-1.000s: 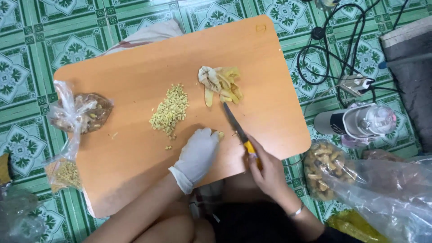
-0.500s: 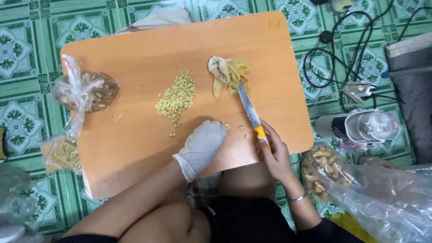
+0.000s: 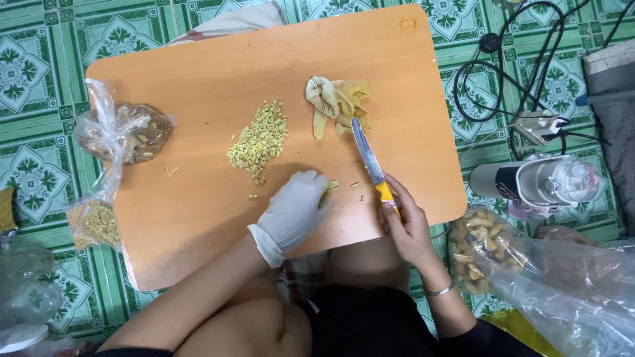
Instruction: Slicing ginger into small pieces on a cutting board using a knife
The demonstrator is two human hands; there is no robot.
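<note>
My left hand [image 3: 294,208], in a white glove, rests on the wooden board [image 3: 198,79] and covers small chopped yellow bits at its fingertips. My right hand [image 3: 403,221] is bare and grips the yellow handle of a knife [image 3: 367,158]. The blade points up toward a heap of pale yellow strips [image 3: 334,102] and its tip touches them. A pile of finely chopped yellow pieces [image 3: 259,140] lies left of the strips, above my gloved hand.
Two plastic bags [image 3: 122,132] of pieces lie on the board's left edge. A bottle [image 3: 539,182], cables [image 3: 522,59] and a plug sit on the green tiled floor at right. A clear bag of chunks [image 3: 483,251] lies beside my right wrist.
The knife has swung up so its tip reaches the strips. My gloved hand stays over the small bits near the board's front edge. The view has shifted slightly.
</note>
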